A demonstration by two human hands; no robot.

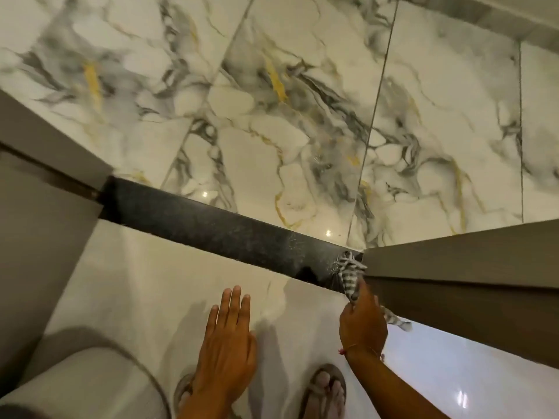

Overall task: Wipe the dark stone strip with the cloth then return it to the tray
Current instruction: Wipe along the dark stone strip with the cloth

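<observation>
Cloth (351, 275) | head view: striped, bunched, pressed on right end of dark stone strip (211, 219) beside grey door panel (459, 252) | right hand (361, 323) pinches its near end closed | left hand (225, 343) open, fingers spread, empty | tray not visible | judged soft, light, limp; hold bunched middle so tails don't drag

The right hand (361, 320) hides the cloth's (351, 275) middle; the toilet (75, 385) looks cropped.
</observation>
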